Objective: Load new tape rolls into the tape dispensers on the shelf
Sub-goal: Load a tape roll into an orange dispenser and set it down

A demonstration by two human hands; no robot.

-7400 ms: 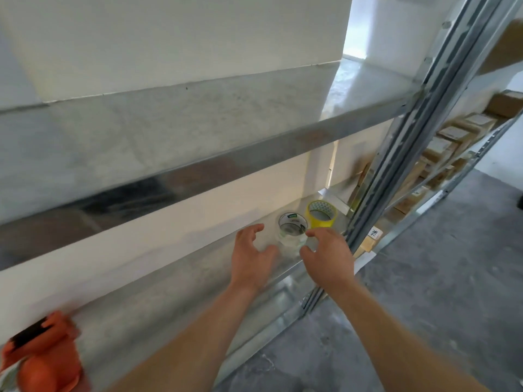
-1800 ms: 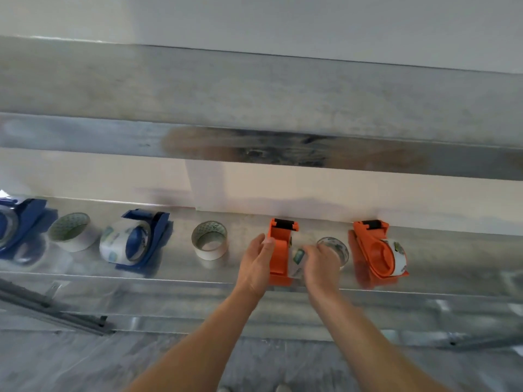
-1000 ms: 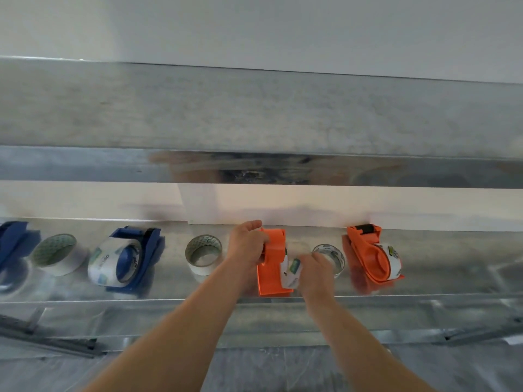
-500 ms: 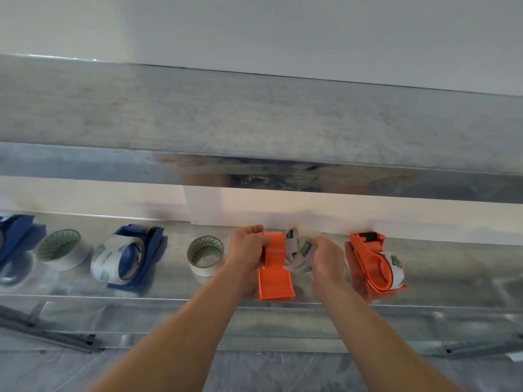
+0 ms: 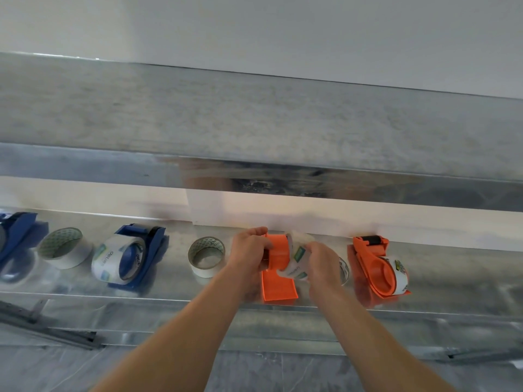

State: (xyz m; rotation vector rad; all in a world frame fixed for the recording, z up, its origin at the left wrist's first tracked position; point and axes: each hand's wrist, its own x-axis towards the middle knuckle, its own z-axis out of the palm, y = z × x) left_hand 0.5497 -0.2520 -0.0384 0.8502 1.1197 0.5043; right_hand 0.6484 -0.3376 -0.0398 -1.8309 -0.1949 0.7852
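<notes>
An orange tape dispenser [image 5: 278, 281] lies on the metal shelf [image 5: 452, 281] in front of me. My left hand [image 5: 249, 251] grips its far end from the left. My right hand [image 5: 321, 260] holds a clear tape roll [image 5: 295, 258] with green labels against the dispenser's right side. A second orange dispenser [image 5: 377, 268] with a roll in it stands to the right. A blue dispenser [image 5: 133, 257] holding a roll stands to the left.
Two loose white tape rolls [image 5: 206, 256] [image 5: 65, 247] lie on the shelf, and another loose roll [image 5: 343, 270] sits half hidden behind my right hand. Another blue dispenser [image 5: 14, 239] is at the far left. An upper shelf [image 5: 254, 123] overhangs closely.
My right hand has brought the clear roll lower along the orange dispenser's right side. My left hand keeps its grip on the dispenser's far end.
</notes>
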